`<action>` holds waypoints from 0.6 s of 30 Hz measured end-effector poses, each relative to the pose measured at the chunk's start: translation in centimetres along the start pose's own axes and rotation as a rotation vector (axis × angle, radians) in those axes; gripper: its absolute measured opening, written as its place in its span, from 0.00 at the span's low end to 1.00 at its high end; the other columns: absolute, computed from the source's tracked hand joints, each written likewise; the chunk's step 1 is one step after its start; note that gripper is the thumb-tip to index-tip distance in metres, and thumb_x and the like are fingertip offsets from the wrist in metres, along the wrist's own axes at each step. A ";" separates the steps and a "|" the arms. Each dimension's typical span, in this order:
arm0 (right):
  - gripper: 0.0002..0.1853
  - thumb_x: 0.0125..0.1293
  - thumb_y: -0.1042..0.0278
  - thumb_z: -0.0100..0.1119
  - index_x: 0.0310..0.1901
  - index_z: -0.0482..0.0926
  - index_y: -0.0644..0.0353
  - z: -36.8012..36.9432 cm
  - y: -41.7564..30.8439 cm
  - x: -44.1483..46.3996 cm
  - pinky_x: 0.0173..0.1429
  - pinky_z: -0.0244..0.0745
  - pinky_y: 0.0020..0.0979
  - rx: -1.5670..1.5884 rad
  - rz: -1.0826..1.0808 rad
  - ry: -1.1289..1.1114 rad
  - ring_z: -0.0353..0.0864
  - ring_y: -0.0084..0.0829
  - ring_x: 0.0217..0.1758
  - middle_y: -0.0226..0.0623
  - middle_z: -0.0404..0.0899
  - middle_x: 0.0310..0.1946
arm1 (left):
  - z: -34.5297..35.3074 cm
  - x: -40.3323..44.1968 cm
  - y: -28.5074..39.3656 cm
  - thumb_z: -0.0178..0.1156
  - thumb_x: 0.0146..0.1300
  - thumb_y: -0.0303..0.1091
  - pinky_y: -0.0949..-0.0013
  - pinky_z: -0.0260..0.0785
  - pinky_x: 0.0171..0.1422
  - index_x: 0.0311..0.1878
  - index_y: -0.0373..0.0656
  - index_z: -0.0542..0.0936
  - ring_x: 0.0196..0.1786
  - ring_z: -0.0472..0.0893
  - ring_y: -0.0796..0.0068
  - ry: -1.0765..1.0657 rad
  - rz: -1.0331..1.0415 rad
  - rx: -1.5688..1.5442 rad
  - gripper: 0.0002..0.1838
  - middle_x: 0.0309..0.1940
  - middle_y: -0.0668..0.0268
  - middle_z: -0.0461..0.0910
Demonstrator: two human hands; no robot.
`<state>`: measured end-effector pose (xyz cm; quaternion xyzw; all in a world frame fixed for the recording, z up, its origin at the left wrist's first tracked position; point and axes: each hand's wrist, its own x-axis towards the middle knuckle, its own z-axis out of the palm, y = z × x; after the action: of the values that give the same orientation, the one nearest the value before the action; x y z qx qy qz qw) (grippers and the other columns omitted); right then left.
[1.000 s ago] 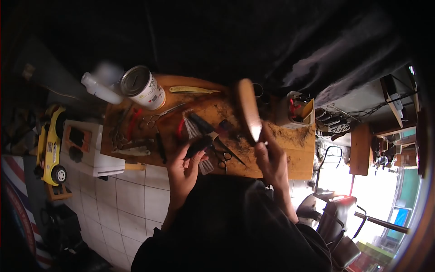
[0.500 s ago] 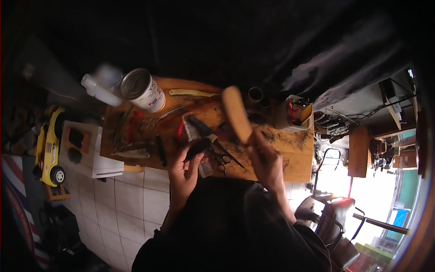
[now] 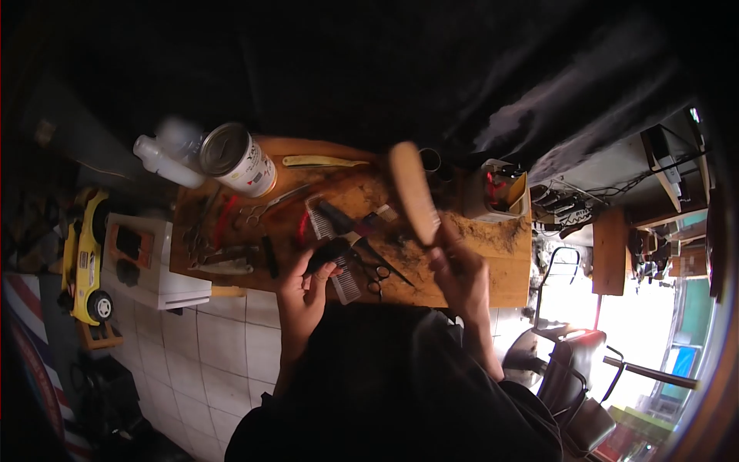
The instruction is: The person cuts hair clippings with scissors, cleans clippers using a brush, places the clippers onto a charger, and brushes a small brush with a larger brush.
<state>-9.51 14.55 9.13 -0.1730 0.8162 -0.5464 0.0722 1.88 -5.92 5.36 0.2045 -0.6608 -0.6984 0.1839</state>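
Observation:
My right hand [image 3: 464, 281] is closed around the handle end of a wooden-backed brush [image 3: 414, 191], which stands raised over the table with its flat tan back showing; its bristles are hidden. In my left hand [image 3: 302, 285] a small dark rounded object [image 3: 331, 251] is pinched between thumb and fingers; its kind is unclear. Just beyond that hand, a pale wide-toothed comb [image 3: 346, 285] lies on the wooden table [image 3: 504, 266]. Black-handled scissors [image 3: 377, 279] rest to its right. Dark hair clippings [image 3: 481, 231] are scattered over the wood.
A large white can [image 3: 250, 165] and plastic bottles [image 3: 160, 160] stand at the back left. Nearby lies a cream-handled razor [image 3: 323, 162]. A box [image 3: 496, 196] holding red and yellow items sits at the right. Beyond are a barber chair [image 3: 573, 369] and a yellow toy car [image 3: 86, 262].
The brush and my right hand have shifted slightly right. My left hand has moved a little left with the dark object. The view has shifted slightly.

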 end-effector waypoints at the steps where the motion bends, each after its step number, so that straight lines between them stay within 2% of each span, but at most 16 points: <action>1: 0.26 0.63 0.71 0.65 0.63 0.74 0.60 0.3 -0.2 0.0 0.45 0.78 0.30 -0.040 -0.123 -0.063 0.85 0.31 0.37 0.47 0.85 0.38 | 0.2 0.1 0.0 0.56 0.68 0.20 0.74 0.77 0.48 0.59 0.32 0.74 0.43 0.82 0.77 -0.013 0.008 0.017 0.17 0.43 0.61 0.81; 3: 0.25 0.62 0.69 0.68 0.61 0.76 0.61 0.7 -0.6 0.2 0.46 0.78 0.31 -0.117 -0.372 -0.196 0.87 0.39 0.39 0.48 0.85 0.39 | 0.7 0.1 0.6 0.56 0.68 0.20 0.74 0.78 0.46 0.58 0.32 0.75 0.42 0.82 0.77 -0.018 0.002 -0.013 0.16 0.43 0.60 0.81; 6: 0.24 0.62 0.68 0.67 0.60 0.76 0.62 0.3 0.3 -0.1 0.45 0.78 0.30 -0.285 -0.165 -0.181 0.87 0.40 0.38 0.49 0.85 0.39 | 0.3 0.2 0.5 0.56 0.68 0.20 0.73 0.78 0.48 0.58 0.32 0.75 0.43 0.82 0.76 -0.040 0.006 -0.043 0.16 0.44 0.60 0.81; 7: 0.24 0.62 0.69 0.66 0.60 0.76 0.62 0.4 0.7 0.3 0.43 0.78 0.32 -0.221 -0.166 -0.058 0.87 0.38 0.37 0.50 0.84 0.39 | -0.1 0.0 0.1 0.56 0.68 0.21 0.73 0.78 0.48 0.59 0.32 0.75 0.43 0.82 0.76 -0.042 -0.010 -0.048 0.16 0.45 0.60 0.81; 10: 0.24 0.62 0.68 0.67 0.60 0.76 0.63 -0.7 1.1 1.2 0.42 0.78 0.31 -0.229 0.000 0.122 0.87 0.35 0.37 0.50 0.84 0.38 | -1.1 -0.1 -0.9 0.57 0.68 0.22 0.72 0.77 0.50 0.60 0.31 0.74 0.44 0.82 0.75 -0.111 -0.055 -0.064 0.18 0.46 0.59 0.81; 14: 0.25 0.61 0.65 0.68 0.58 0.76 0.65 -1.4 1.6 1.3 0.40 0.77 0.28 -0.105 0.139 0.135 0.85 0.24 0.36 0.41 0.85 0.36 | -1.5 0.1 0.1 0.59 0.67 0.24 0.74 0.76 0.51 0.61 0.30 0.72 0.44 0.82 0.75 -0.319 -0.159 -0.064 0.20 0.47 0.58 0.81; 15: 0.25 0.60 0.66 0.69 0.57 0.76 0.65 -1.0 1.2 1.2 0.37 0.76 0.26 -0.071 0.065 0.151 0.82 0.20 0.32 0.36 0.84 0.31 | -1.5 0.1 0.6 0.59 0.67 0.23 0.74 0.76 0.51 0.61 0.30 0.73 0.44 0.82 0.76 -0.362 -0.197 -0.063 0.20 0.48 0.58 0.81; 18: 0.26 0.57 0.67 0.71 0.57 0.77 0.65 -1.0 1.6 1.5 0.33 0.74 0.24 0.015 0.078 0.021 0.78 0.18 0.28 0.32 0.82 0.27 | -1.8 0.9 1.4 0.58 0.67 0.22 0.76 0.73 0.56 0.62 0.33 0.73 0.49 0.81 0.78 -0.481 -0.219 -0.110 0.20 0.53 0.59 0.78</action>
<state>-11.49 15.40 8.15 -0.1348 0.8188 -0.5512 0.0864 2.04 -8.05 6.66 0.0925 -0.6204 -0.7776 -0.0439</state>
